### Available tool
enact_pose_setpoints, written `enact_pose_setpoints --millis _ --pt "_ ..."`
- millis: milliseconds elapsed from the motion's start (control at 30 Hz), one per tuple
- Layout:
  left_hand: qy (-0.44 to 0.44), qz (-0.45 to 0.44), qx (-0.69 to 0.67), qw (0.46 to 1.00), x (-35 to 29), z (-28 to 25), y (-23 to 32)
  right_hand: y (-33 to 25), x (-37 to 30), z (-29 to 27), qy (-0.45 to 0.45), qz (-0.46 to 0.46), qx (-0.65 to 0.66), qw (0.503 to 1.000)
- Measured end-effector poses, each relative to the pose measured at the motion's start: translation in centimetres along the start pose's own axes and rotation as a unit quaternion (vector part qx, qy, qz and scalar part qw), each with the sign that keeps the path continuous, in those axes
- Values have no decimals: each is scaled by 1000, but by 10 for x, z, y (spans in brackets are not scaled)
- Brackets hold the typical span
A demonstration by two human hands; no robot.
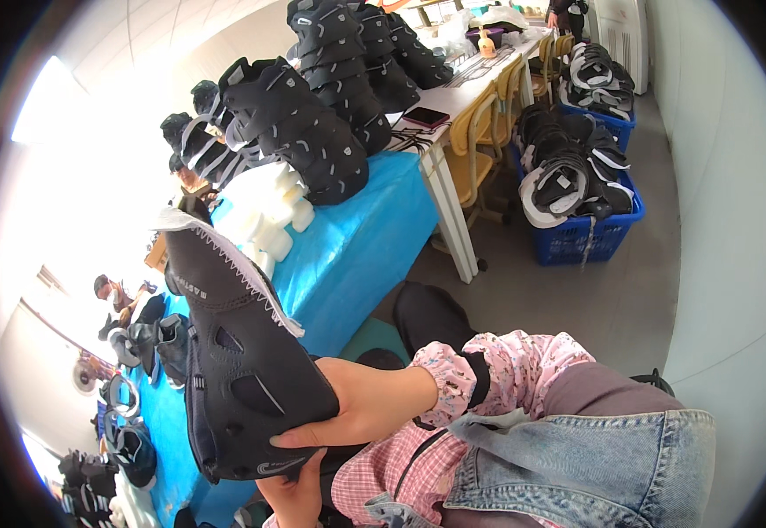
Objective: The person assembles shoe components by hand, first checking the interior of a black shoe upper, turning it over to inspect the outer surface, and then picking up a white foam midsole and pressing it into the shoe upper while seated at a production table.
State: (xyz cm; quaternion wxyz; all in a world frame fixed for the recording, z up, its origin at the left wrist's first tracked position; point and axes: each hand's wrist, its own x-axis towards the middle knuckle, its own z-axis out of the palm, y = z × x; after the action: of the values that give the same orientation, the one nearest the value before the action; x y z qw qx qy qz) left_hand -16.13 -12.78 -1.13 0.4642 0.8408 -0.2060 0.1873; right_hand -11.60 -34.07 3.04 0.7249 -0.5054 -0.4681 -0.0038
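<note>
Holding one black shoe upper (pixel 273 356), two hands (pixel 356 403) (pixel 296 495), two blue baskets (pixel 587 243) (pixel 619 128)

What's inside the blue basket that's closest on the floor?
The blue basket has black shoe uppers with pale edges in it, heaped above the rim. Anything deeper down is covered by that heap, so I can't tell what's there.

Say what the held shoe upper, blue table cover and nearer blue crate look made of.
Shoe upper: matte, probably fabric or synthetic leather, with zigzag edge stitching. Table cover: likely plastic sheeting, given its sheen. Crate: probably moulded plastic, smooth, with openwork sides.
</note>
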Motion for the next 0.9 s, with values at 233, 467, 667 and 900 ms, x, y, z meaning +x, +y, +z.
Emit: enact_pose_setpoints --millis 233,467,667,900 --pt "69 169 110 977 4 -22 26 -34 14 10 -54 -84 -17 995" --pt "128 252 257 924 -2 -74 45 -54 20 15 -128 -215 -58 966" --pt "92 151 138 974 -10 -77 71 -73 18 40 -81 -297 -39 950" --pt "57 71 75 993 0 -74 82 -77 20 41 -64 -427 -219 875"
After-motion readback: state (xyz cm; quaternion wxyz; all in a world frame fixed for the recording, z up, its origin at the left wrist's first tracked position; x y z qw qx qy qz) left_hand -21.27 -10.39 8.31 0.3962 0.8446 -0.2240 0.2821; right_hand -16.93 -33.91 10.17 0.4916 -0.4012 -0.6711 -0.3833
